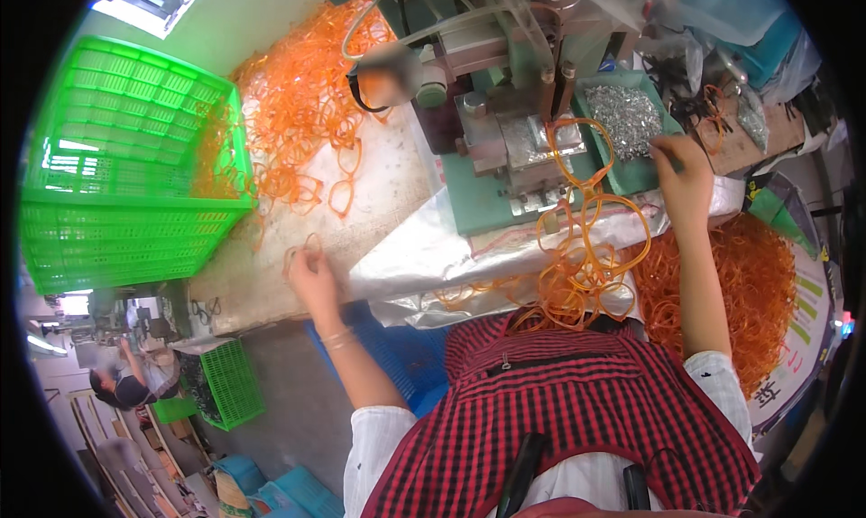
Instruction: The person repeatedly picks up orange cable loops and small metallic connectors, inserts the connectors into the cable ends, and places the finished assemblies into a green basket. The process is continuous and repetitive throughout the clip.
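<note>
Orange loop (305, 247), left of the green machine (487, 139), is pinched in the left hand (313, 279); right hand (683, 171) dips curled fingers into the tray of metal bits (624, 119).

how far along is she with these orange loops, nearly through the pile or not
Not nearly. Done, it seems: a chain of linked orange loops hangs from the green press to her lap. In hand: the left hand picks a loose loop off the table, and the right hand reaches into the tray of small metal pieces. Left: a big heap of loose loops beside the green crate.
</note>
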A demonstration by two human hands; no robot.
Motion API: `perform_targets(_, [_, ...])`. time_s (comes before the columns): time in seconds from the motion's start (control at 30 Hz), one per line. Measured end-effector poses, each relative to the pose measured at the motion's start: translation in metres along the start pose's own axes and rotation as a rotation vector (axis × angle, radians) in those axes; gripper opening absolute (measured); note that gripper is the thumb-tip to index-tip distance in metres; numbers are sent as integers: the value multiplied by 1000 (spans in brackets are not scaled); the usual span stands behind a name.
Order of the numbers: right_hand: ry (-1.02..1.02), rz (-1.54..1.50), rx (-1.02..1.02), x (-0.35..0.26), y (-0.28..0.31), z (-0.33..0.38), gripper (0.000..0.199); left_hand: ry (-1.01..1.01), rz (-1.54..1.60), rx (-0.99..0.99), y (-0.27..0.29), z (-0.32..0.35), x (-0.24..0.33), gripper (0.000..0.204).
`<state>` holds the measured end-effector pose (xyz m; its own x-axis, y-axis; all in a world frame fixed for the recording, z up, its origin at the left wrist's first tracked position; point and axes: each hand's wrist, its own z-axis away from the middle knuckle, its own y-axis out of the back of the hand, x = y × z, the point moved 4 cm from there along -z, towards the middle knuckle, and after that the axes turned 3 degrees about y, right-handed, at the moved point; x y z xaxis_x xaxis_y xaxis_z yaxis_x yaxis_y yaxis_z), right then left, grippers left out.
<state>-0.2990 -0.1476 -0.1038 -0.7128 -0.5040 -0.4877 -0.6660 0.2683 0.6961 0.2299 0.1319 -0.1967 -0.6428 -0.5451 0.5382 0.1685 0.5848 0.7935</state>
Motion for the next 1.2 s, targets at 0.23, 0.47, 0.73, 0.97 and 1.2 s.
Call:
perform_targets(0.23, [-247,-400,-119,-30,40,17,19,-47,803,132,25,7,140,10])
perform_targets(0.47, [-233,-809,-291,-107,-28,-71,50,-179,1001,-47,-18,-27,211,8])
perform_targets(0.73, [-275,-985,-241,-121,-36,-56,54,23,1114,72,-32,19,213,6])
perform_targets(0.97, [-410,-1302,-243,-144,-33,-54,53,-594,1093,153,55,-5,350,11])
perform_targets(1.2, [-43,-750,-130,-111,1,-25,41,-937,1022,-40,31,34,334,15])
